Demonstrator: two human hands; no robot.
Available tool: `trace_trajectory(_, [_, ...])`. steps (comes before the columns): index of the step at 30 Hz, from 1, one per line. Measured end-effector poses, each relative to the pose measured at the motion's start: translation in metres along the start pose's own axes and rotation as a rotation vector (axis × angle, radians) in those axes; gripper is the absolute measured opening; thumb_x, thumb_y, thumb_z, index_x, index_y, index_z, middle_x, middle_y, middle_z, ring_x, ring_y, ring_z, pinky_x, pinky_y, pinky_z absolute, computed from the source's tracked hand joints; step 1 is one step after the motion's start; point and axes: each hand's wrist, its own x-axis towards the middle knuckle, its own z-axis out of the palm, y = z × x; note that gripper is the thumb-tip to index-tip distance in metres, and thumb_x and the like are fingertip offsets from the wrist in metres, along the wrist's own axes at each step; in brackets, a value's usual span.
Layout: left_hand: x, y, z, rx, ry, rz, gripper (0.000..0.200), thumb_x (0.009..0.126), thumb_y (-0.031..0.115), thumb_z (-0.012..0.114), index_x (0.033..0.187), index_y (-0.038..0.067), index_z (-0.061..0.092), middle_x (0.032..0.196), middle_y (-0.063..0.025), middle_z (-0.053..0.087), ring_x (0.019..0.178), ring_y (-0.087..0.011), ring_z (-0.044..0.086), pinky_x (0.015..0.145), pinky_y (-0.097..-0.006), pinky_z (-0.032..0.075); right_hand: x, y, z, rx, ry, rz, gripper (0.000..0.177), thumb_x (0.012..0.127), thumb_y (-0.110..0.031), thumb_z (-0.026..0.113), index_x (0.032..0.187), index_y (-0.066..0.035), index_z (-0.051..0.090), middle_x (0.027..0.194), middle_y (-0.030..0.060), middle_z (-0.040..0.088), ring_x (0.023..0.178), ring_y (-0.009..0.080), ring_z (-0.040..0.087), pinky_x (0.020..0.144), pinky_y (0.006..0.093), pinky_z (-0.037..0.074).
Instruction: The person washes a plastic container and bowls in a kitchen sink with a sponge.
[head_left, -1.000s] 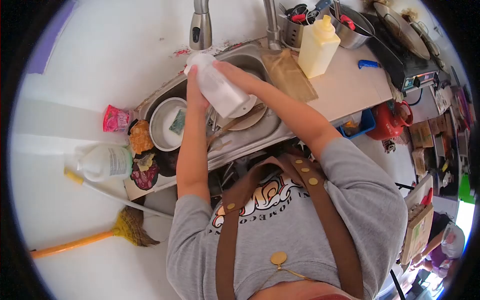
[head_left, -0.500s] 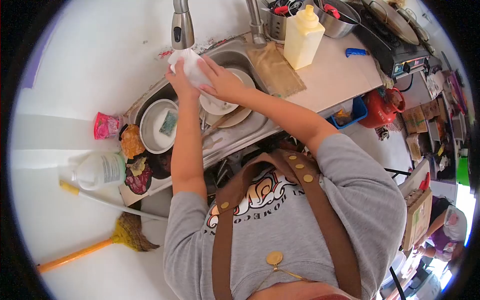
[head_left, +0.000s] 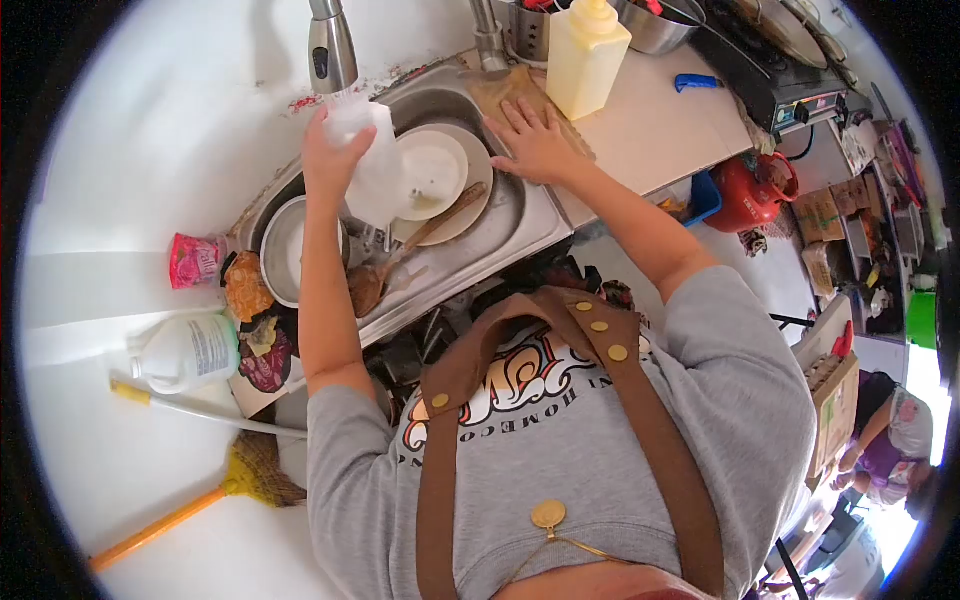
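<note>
My left hand (head_left: 335, 155) grips a translucent white plastic bottle (head_left: 372, 185) below the faucet (head_left: 331, 60), whose water runs onto it. The bottle is tilted, and water spills from its lower end into the sink. My right hand (head_left: 535, 145), fingers spread and holding nothing, lies on a brown cloth or mat (head_left: 490, 92) at the sink's right edge. White plates (head_left: 432, 165) are stacked in the sink, with a wooden spoon (head_left: 440, 228) lying across them. A metal bowl (head_left: 283, 250) sits at the sink's left, partly hidden by my left forearm.
A yellow squeeze bottle (head_left: 588, 65) stands on the counter (head_left: 655, 125) near a blue-handled object (head_left: 698, 81) and the stove (head_left: 775, 85). Left of the sink are a pink packet (head_left: 196, 261) and a white jug (head_left: 188, 352). A broom (head_left: 255, 472) leans below. Another person (head_left: 890, 440) is far right.
My right hand has let go of the white bottle and moved right onto the brown mat. My left hand keeps the bottle, now tilted with water spilling out. The view has shifted slightly.
</note>
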Motion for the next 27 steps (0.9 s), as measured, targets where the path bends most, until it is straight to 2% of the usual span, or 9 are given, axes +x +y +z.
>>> trace_trajectory(1, [0.001,0.001,0.0,0.147,-0.004,0.116,0.072,0.072,0.029,0.077,0.126,-0.006,0.045,0.116,-0.0165,0.056,0.102,-0.0211,0.056,0.087,-0.0325,0.045,-0.001,-0.001,0.002,0.039,-0.029,0.021,0.068,0.089,-0.045,0.052,0.146,-0.019,0.026,0.15,0.0168,0.021,0.139,0.0369,0.016,0.108,0.0615,0.011])
trace_trajectory(4, [0.003,0.014,0.0,-0.275,-0.089,-0.172,0.068,0.072,0.029,0.078,0.123,-0.005,0.049,0.114,-0.0162,0.057,0.1,-0.0211,0.057,0.086,-0.0328,0.046,-0.022,-0.008,0.008,0.034,-0.035,0.032,0.069,0.088,-0.048,0.05,0.145,-0.017,0.025,0.15,0.0183,0.02,0.14,0.0376,0.015,0.108,0.0631,0.01])
trace_trajectory(8, [0.008,0.002,0.006,-0.102,-0.009,-0.006,0.063,0.071,0.027,0.078,0.118,-0.005,0.05,0.108,-0.0149,0.06,0.095,-0.0209,0.059,0.085,-0.0335,0.047,-0.062,-0.013,-0.012,0.077,-0.078,0.008,0.07,0.088,-0.049,0.05,0.146,-0.019,0.023,0.15,0.0187,0.02,0.139,0.0369,0.017,0.109,0.0586,0.012])
trace_trajectory(11, [0.008,0.003,0.01,-0.095,0.019,0.003,0.061,0.071,0.027,0.078,0.115,-0.004,0.052,0.106,-0.0143,0.061,0.094,-0.0211,0.059,0.084,-0.0344,0.047,-0.066,-0.012,-0.054,0.194,-0.345,0.028,0.071,0.087,-0.052,0.05,0.145,-0.019,0.026,0.149,0.0191,0.022,0.139,0.0367,0.019,0.109,0.0581,0.014])
trace_trajectory(13, [0.007,0.011,0.011,-0.249,-0.022,-0.098,0.06,0.07,0.027,0.078,0.114,-0.004,0.053,0.106,-0.0152,0.061,0.095,-0.022,0.059,0.085,-0.0348,0.046,-0.058,-0.009,-0.051,0.195,-0.22,0.035,0.07,0.087,-0.055,0.048,0.145,-0.02,0.028,0.149,0.0192,0.023,0.139,0.0374,0.018,0.11,0.0554,0.014])
trace_trajectory(15, [0.009,0.004,0.016,-0.223,-0.018,-0.041,0.059,0.069,0.028,0.078,0.112,-0.004,0.054,0.105,-0.016,0.06,0.096,-0.0233,0.058,0.085,-0.0354,0.045,-0.045,-0.008,-0.024,0.061,-0.037,0.009,0.068,0.088,-0.055,0.047,0.145,-0.021,0.028,0.149,0.0189,0.022,0.139,0.0375,0.016,0.111,0.0537,0.014])
trace_trajectory(22, [0.016,-0.03,0.026,-0.136,0.012,0.015,0.056,0.068,0.028,0.078,0.11,-0.002,0.056,0.102,-0.0158,0.059,0.095,-0.0255,0.058,0.086,-0.0371,0.044,0.042,0.009,0.008,0.131,-0.058,0.035,0.067,0.09,-0.051,0.045,0.146,-0.022,0.024,0.152,0.0167,0.018,0.141,0.0351,0.014,0.112,0.0532,0.013])
trace_trajectory(25, [0.016,-0.026,0.027,-0.222,-0.034,0.034,0.058,0.067,0.028,0.078,0.111,-0.002,0.055,0.104,-0.0156,0.059,0.096,-0.0257,0.057,0.087,-0.0371,0.044,0.053,0.012,0.011,0.128,-0.077,0.051,0.067,0.09,-0.05,0.046,0.146,-0.023,0.024,0.152,0.0152,0.017,0.141,0.0338,0.014,0.112,0.0527,0.013])
trace_trajectory(27, [0.009,-0.017,0.023,-0.372,-0.064,-0.085,0.062,0.067,0.028,0.079,0.114,-0.003,0.053,0.108,-0.0158,0.057,0.097,-0.0259,0.057,0.088,-0.0376,0.044,0.053,0.008,0.01,0.108,-0.103,0.085,0.067,0.09,-0.05,0.047,0.146,-0.024,0.023,0.152,0.0143,0.018,0.141,0.0328,0.014,0.113,0.0518,0.013])
